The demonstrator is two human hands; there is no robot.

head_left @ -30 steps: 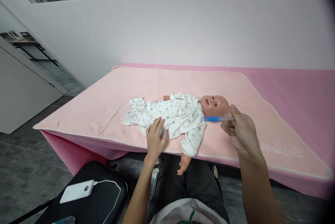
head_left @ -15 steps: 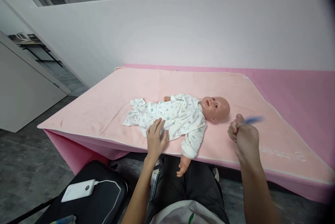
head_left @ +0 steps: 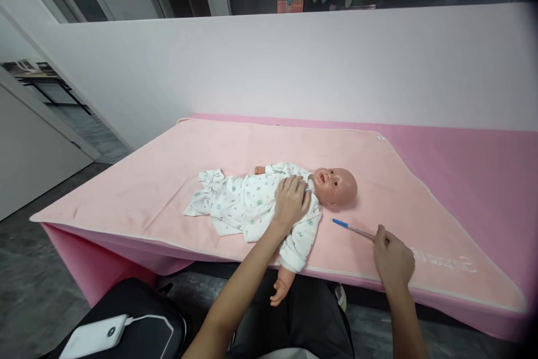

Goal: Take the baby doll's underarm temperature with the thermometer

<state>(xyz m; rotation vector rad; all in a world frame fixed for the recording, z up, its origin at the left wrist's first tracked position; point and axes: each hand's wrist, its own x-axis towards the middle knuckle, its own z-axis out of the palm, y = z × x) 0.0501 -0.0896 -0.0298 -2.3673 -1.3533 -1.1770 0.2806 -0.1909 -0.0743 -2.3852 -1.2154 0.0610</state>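
Observation:
A baby doll (head_left: 336, 186) lies on its back on the peach blanket, its head to the right. It wears a white printed outfit (head_left: 229, 202). My left hand (head_left: 291, 202) rests over the doll's chest near the collar, fingers extended on the cloth. Beyond the doll's head, at the lower right, my right hand (head_left: 393, 258) is closed on one end of a thin stick with a blue end (head_left: 340, 223). The blue end points left, towards the doll's shoulder. One doll arm (head_left: 281, 285) hangs over the near edge of the table.
The peach blanket (head_left: 138, 180) covers much of a pink-clothed table (head_left: 496, 180) against a white wall (head_left: 294, 68). At the lower left, a white power bank (head_left: 94, 338) with a cable sits on a black bag or case (head_left: 145, 306).
My left hand has moved from the doll's lower body up to its chest. My right hand has lowered, and the blue-ended stick now points left instead of right. The view has tilted up.

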